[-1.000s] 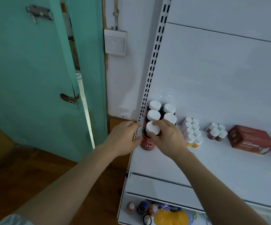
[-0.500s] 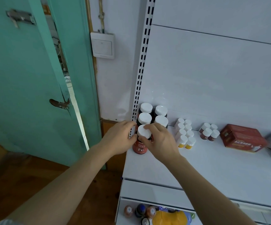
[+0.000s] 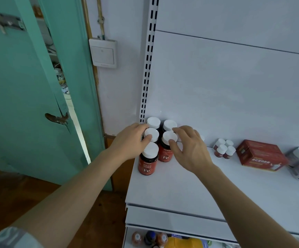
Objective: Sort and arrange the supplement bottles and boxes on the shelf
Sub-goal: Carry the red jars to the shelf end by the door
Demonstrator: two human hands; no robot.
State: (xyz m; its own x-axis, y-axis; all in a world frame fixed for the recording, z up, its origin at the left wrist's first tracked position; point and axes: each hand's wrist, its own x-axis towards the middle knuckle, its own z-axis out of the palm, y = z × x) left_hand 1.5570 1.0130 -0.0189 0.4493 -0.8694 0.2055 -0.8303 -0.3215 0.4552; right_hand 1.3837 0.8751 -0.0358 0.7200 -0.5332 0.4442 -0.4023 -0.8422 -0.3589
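One head-worn wide-angle view looks forward and down, close over the white shelf (image 3: 181, 190) and both forearms

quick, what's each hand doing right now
Left hand: grips the middle left Fe bottle.
Right hand: fingers pinch the cap of the front right Fe bottle.

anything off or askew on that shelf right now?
Mostly tidy. The Fe bottles stand upright, but the left column runs three deep and the right only two, so the front bottle sticks out alone. The red box sits skewed to the shelf edge. No spills or damage visible.
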